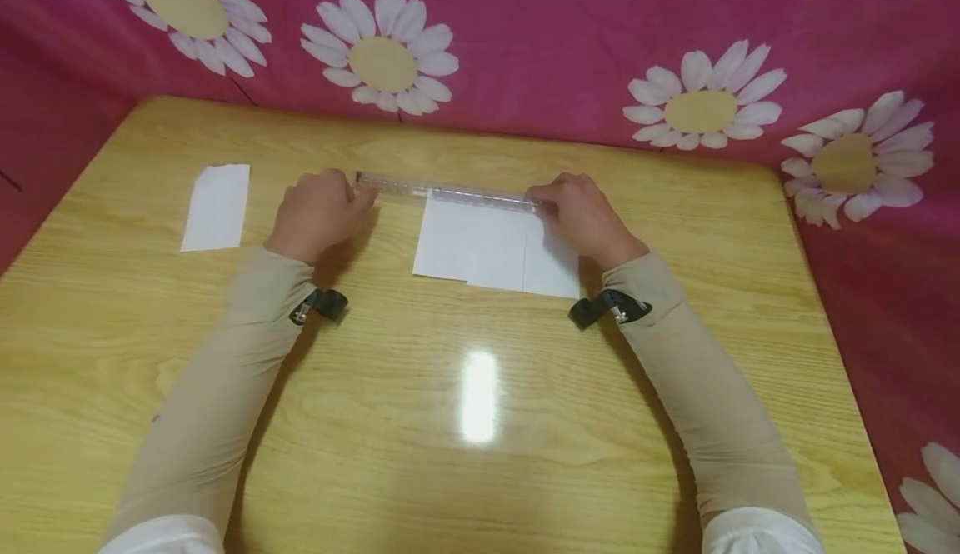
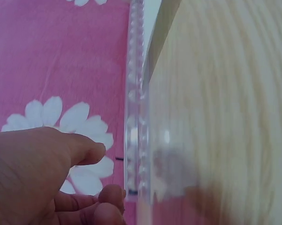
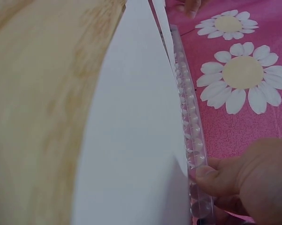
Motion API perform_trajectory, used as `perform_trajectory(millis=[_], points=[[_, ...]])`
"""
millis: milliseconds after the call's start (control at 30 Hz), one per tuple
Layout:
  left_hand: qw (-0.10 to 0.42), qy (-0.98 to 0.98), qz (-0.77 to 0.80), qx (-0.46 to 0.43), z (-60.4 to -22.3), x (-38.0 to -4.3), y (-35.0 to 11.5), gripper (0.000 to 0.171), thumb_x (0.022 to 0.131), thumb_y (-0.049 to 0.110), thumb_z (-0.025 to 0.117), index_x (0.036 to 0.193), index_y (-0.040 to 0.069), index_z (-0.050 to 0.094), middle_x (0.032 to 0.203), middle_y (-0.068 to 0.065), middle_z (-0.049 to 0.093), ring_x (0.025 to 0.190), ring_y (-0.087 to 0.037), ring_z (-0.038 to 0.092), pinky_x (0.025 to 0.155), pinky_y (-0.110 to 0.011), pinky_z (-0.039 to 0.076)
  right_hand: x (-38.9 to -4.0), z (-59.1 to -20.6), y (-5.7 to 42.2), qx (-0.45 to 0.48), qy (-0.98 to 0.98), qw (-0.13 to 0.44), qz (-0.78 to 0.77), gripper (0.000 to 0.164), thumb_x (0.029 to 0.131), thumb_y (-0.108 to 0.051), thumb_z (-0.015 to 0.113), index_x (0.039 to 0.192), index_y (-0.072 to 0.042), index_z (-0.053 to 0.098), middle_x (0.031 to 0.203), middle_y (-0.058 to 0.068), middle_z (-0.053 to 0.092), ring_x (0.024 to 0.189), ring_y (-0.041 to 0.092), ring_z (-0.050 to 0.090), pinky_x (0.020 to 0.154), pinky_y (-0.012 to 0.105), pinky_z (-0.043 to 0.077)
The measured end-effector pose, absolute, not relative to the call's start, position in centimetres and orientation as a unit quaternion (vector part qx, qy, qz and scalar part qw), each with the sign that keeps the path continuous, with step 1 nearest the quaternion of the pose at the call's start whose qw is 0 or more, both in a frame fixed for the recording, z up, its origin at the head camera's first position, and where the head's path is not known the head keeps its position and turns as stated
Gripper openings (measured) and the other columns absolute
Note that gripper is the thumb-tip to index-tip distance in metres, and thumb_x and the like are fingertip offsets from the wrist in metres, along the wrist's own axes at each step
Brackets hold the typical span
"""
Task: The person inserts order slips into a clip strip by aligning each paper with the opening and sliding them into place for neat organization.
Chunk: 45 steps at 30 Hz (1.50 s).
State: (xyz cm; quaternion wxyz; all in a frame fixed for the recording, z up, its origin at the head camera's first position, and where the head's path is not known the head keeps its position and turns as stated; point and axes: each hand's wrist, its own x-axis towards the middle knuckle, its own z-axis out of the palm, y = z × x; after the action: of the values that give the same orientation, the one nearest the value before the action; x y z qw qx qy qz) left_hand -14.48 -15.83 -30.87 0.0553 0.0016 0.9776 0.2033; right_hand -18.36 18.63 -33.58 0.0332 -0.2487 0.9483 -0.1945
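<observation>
A long, clear plastic strip (image 1: 450,196) with a row of round bumps runs along the far edge of several white paper pieces (image 1: 480,246) laid side by side. My right hand (image 1: 585,212) pinches the strip's right end, the thumb on top in the right wrist view, where the bumpy strip (image 3: 190,122) borders the white paper (image 3: 136,112). My left hand (image 1: 318,212) is at the strip's left end. In the left wrist view, the thumb of the left hand (image 2: 42,173) stands apart from the strip (image 2: 133,131), with fingertips right by its edge.
Another white paper piece (image 1: 217,208) lies alone on the wooden table (image 1: 390,421), left of the left hand. Behind the table hangs a pink cloth (image 1: 540,46) with large daisies. Both forearms wear beige sleeves and black wrist straps.
</observation>
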Motion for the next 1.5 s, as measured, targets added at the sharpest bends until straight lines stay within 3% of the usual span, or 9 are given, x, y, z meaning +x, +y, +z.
perform_trajectory(millis=[233, 500, 633, 833, 1000, 1067, 1267, 1500], points=[[0.041, 0.977, 0.206, -0.026, -30.5, -14.6, -17.8, 0.048, 0.103, 0.048, 0.052, 0.082, 0.006, 0.059, 0.07, -0.006, 0.056, 0.067, -0.027, 0.055, 0.055, -0.035, 0.039, -18.3, -33.5, 18.7, -0.248, 0.949, 0.027, -0.191, 0.028, 0.101, -0.007, 0.062, 0.126, -0.006, 0.073, 0.111, 0.021, 0.075, 0.107, 0.036, 0.065, 0.11, 0.051, 0.045], [0.029, 0.973, 0.225, -0.048, -30.6, -14.6, -20.4, 0.049, 0.103, 0.051, 0.048, 0.095, 0.005, 0.061, 0.075, -0.008, 0.064, 0.078, -0.031, 0.061, 0.07, -0.045, 0.046, -18.4, -33.5, 18.7, -0.242, 0.952, 0.033, -0.187, 0.03, 0.102, -0.004, 0.059, 0.129, -0.006, 0.071, 0.115, 0.022, 0.074, 0.112, 0.038, 0.064, 0.111, 0.052, 0.044], [0.029, 0.968, 0.239, -0.065, -30.0, -14.6, -21.2, 0.053, 0.102, 0.054, 0.046, 0.102, 0.004, 0.061, 0.081, -0.011, 0.065, 0.089, -0.035, 0.061, 0.08, -0.051, 0.046, -18.5, -33.4, 18.7, -0.241, 0.952, 0.032, -0.186, 0.03, 0.102, -0.005, 0.058, 0.129, -0.007, 0.071, 0.114, 0.023, 0.074, 0.112, 0.038, 0.064, 0.11, 0.052, 0.044], [0.029, 0.96, 0.259, -0.098, -29.3, -14.5, -23.0, 0.058, 0.102, 0.058, 0.043, 0.11, 0.004, 0.061, 0.089, -0.012, 0.065, 0.099, -0.037, 0.058, 0.083, -0.05, 0.044, -18.4, -33.2, 18.5, -0.234, 0.953, 0.042, -0.19, 0.03, 0.102, -0.006, 0.06, 0.129, -0.008, 0.072, 0.114, 0.022, 0.074, 0.112, 0.037, 0.063, 0.112, 0.052, 0.042], [0.015, 0.951, 0.284, -0.121, -29.4, -14.4, -24.8, 0.06, 0.102, 0.056, 0.044, 0.117, 0.001, 0.061, 0.098, -0.021, 0.066, 0.12, -0.05, 0.048, 0.102, -0.061, 0.035, -18.4, -33.4, 18.5, -0.231, 0.954, 0.047, -0.187, 0.031, 0.102, -0.005, 0.059, 0.131, -0.007, 0.071, 0.116, 0.022, 0.074, 0.113, 0.038, 0.063, 0.113, 0.052, 0.042], [0.012, 0.949, 0.286, -0.131, -29.3, -14.4, -25.5, 0.061, 0.102, 0.056, 0.044, 0.12, 0.0, 0.059, 0.103, -0.023, 0.065, 0.122, -0.051, 0.046, 0.101, -0.061, 0.035, -18.4, -33.4, 18.5, -0.233, 0.954, 0.043, -0.185, 0.031, 0.102, -0.005, 0.059, 0.13, -0.007, 0.071, 0.115, 0.023, 0.074, 0.112, 0.038, 0.063, 0.113, 0.052, 0.042], [0.007, 0.947, 0.278, -0.161, -29.4, -14.4, -27.3, 0.063, 0.1, 0.057, 0.045, 0.125, 0.001, 0.057, 0.116, -0.025, 0.065, 0.114, -0.044, 0.056, 0.084, -0.047, 0.04, -18.3, -33.4, 18.5, -0.235, 0.953, 0.037, -0.186, 0.031, 0.102, -0.004, 0.059, 0.13, -0.006, 0.071, 0.114, 0.024, 0.073, 0.113, 0.039, 0.062, 0.111, 0.052, 0.042], [0.003, 0.944, 0.279, -0.174, -30.1, -14.3, -28.6, 0.062, 0.099, 0.055, 0.05, 0.124, -0.002, 0.055, 0.115, -0.026, 0.06, 0.115, -0.045, 0.05, 0.078, -0.042, 0.036, -18.3, -33.4, 18.5, -0.236, 0.953, 0.036, -0.184, 0.03, 0.102, -0.004, 0.058, 0.13, -0.007, 0.071, 0.114, 0.023, 0.074, 0.114, 0.039, 0.062, 0.111, 0.052, 0.043]])
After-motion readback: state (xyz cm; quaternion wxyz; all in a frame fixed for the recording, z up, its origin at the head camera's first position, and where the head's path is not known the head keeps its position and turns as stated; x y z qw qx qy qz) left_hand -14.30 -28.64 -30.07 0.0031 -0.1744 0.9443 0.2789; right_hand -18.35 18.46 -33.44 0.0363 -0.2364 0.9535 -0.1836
